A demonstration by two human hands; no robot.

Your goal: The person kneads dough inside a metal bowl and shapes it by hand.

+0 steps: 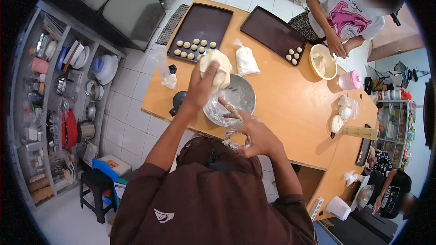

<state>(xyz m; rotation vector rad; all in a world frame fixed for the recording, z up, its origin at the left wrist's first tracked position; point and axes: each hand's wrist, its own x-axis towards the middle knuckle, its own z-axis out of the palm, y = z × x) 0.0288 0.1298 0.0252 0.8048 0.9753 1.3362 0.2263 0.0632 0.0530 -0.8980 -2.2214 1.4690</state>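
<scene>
A large lump of pale dough (217, 69) is gripped in my left hand (202, 84), raised above the far left rim of a metal mixing bowl (243, 91). White smears coat the inside of the bowl. My right hand (247, 131) hangs over the bowl's near right side, fingers spread and curved, with sticky dough on them and nothing held. Beyond the dough lies a dark baking tray (200, 20) with several small dough balls (196, 41) at its near end. A clear bag of white powder (246, 61) rests just past the bowl.
Across the wooden table (286, 109), a co-worker (343, 13) works over a yellow bowl (323, 62). A second baking tray (274, 31) holds several dough balls. A black kitchen scale (178, 101) sits left of my bowl. Shelves of kitchenware (68, 109) line the left; another person (393, 195) is at lower right.
</scene>
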